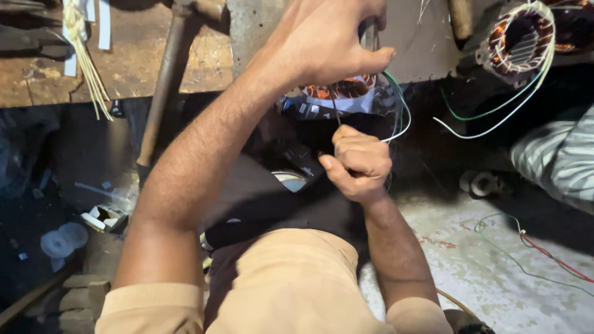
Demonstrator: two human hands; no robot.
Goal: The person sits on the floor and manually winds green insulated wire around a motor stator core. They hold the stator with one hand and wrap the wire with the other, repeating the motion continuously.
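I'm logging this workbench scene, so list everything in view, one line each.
Motor stator: one, copper windings, under the left hand.
Second stator: one, copper with pale lacing, top right.
Lead wires: two, green and white, beside the right hand.
Hammer: one, wooden handle, leaning on the bench.
Bench: one, worn brown wood, top left.
String bundle: one, pale yellow, on the bench.
Floor wires: red and green, lower right.
Left hand: gripping over the stator.
Right hand: fisted below it.
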